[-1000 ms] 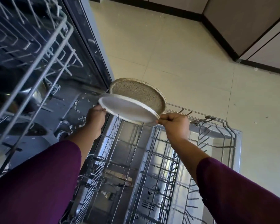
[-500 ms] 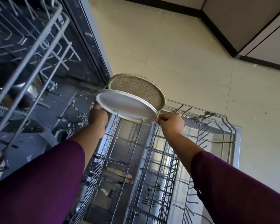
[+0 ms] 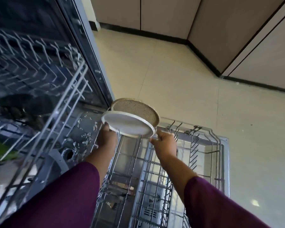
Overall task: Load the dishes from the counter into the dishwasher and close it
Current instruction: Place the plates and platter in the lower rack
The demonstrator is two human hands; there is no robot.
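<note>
Held tilted over pulled-out grey wire lower rack [image 3: 204, 152], round white plate [image 3: 128, 125] stacked before round speckled beige plate [image 3: 135, 109], left grip [image 3: 107, 137] curled under left rim, right grip [image 3: 164, 142] pinching right rim.

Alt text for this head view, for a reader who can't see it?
A person in purple sleeves holds a tilted white plate above the pulled-out lower dishwasher rack, left hand at its left rim, right hand pinching its right rim, a speckled brown plate close behind. The upper rack juts out at left; beige floor tiles lie beyond.
</note>
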